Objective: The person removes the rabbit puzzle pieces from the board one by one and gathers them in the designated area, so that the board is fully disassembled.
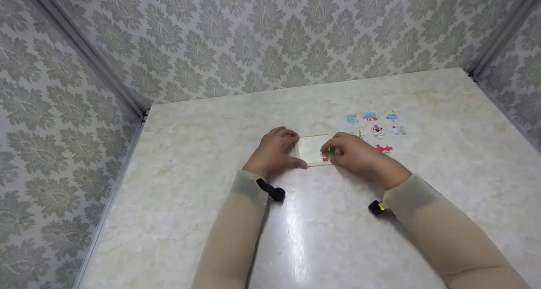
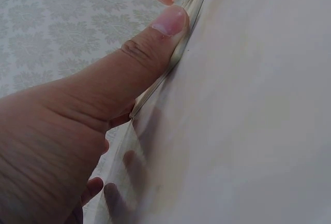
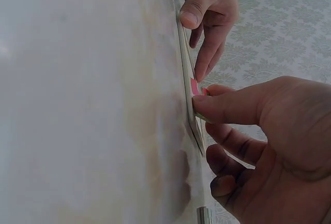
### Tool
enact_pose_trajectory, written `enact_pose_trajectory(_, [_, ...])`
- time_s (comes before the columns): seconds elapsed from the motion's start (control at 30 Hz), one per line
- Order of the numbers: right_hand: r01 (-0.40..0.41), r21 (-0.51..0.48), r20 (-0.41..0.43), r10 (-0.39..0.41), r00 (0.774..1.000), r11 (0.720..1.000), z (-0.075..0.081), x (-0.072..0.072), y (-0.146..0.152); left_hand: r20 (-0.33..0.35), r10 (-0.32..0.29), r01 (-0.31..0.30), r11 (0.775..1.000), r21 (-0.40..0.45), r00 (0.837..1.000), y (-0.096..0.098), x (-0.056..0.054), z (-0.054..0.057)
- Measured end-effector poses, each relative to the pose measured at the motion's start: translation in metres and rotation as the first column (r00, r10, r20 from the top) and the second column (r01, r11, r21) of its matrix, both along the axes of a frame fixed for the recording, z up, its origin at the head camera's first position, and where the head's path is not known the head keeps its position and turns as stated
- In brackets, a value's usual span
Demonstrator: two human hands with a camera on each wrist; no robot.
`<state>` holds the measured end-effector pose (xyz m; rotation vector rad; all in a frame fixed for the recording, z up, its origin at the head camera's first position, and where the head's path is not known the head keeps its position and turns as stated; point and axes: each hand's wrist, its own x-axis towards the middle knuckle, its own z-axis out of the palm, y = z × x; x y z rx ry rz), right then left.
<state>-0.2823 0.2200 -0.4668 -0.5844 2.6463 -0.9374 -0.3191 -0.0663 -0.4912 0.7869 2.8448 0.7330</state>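
Note:
A shallow, pale puzzle tray with a thin raised rim lies on the table in the head view. My left hand holds it at the left end, the thumb on the near rim and the fingers toward the far corner. Over the tray's right part, my right hand pinches a red and green puzzle piece between thumb and fingers. In the right wrist view the piece is low at the tray's rim, partly hidden by the thumb; whether it lies flat I cannot tell.
Loose puzzle pieces lie to the right of the tray: a blue and red one, a blue and yellow one, a dog-faced one, a red one and others. Patterned panels enclose the marbled table.

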Motion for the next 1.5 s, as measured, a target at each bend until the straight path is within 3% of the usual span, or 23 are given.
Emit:
enact_pose_trajectory(0.77, [0.005,0.02,0.032,-0.005,0.999,1.0,0.0004,0.0015,-0.0005,-0.005,0.001,-0.001,1.0,-0.031,1.0,0.0011,0.0009,-0.0006])
enact_pose_trajectory(1.2, [-0.073,0.028,0.019,0.073,0.997,0.997,0.0033,0.0021,0.0017,-0.002,-0.009,0.009,0.999,-0.036,1.0,-0.0006,-0.0011,0.0007])
enact_pose_trajectory(1.5, [-0.086,0.022,0.018,0.086,0.996,0.996,0.0042,0.0036,0.0083,0.003,-0.006,0.007,0.999,-0.036,1.0,-0.0009,-0.0003,0.0009])
